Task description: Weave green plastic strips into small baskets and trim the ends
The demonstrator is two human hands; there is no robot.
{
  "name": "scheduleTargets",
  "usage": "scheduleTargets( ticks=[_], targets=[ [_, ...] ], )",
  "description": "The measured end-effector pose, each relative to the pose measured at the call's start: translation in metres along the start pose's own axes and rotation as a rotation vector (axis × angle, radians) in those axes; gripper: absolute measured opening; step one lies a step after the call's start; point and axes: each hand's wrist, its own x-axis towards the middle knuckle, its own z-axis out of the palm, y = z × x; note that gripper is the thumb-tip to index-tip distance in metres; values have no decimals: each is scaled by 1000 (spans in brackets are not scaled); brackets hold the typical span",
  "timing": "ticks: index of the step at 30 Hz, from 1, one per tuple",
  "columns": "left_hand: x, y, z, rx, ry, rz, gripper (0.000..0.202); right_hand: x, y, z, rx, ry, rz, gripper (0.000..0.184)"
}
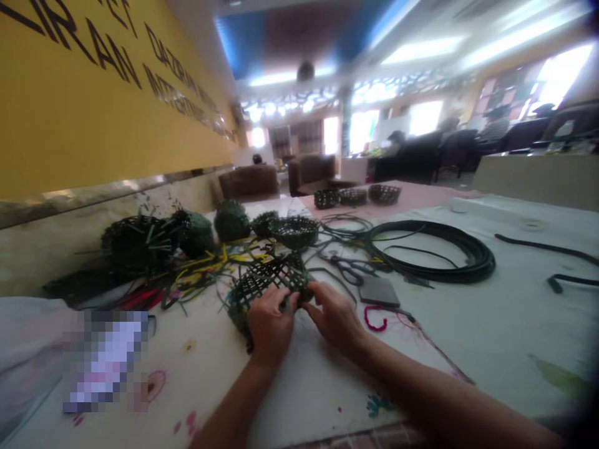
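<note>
A dark green woven basket [266, 280] with an open lattice base lies tipped on its side on the white table [468, 324], in the middle of the head view. My left hand [270, 327] is closed on its near rim from below. My right hand [333, 315] pinches the rim on the right side. Both hands meet at the same edge of the weave, where a loose strip shows between the fingers.
Several finished dark baskets [294, 231] and loose yellow, red and green strips [210, 265] crowd the left. Scissors [349, 269] and a grey flat pad [379, 290] lie just right of my hands. A big coil of dark strip [444, 249] sits beyond. A yellow wall [93, 93] bounds the left.
</note>
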Motion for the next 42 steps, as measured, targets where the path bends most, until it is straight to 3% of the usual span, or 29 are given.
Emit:
scheduleTargets(
  ticks=[5, 11, 15, 18, 21, 24, 26, 30, 33, 38, 42],
  targets=[
    [2, 0, -4, -39, -8, -41, 14, 6, 2, -8, 335, -24, -118, 19],
    [1, 3, -5, -31, -71, -87, 16, 19, -5, -25, 702, -145, 165, 51],
    [3, 7, -3, -4, -128, -133, 14, 20, -14, -28, 714, -108, 329, 51],
    [8, 9, -2, -33, -135, -211, 12, 20, -19, -30, 660, -89, 333, 54],
    [13, 11, -2, -67, -163, -254, 12, 16, -20, -26, 505, -189, 155, 50],
    [15, 10, -2, -78, -158, -292, 10, 9, -17, -15, 250, -231, -260, 45],
    [13, 9, -3, -94, -152, -304, 9, 5, -15, -8, 97, -226, -457, 45],
    [11, 6, -7, -129, -132, -286, 10, 2, -15, -9, 49, -260, -546, 41],
    [12, 4, -12, -191, -109, -283, 10, 7, -20, -22, 245, -274, -365, 41],
    [15, 3, -14, -269, -111, -304, 8, 15, -26, -36, 792, -180, 340, 45],
    [16, 3, -11, -335, -137, -344, 7, 23, -22, -35, 990, -132, 427, 48]
  ],
)
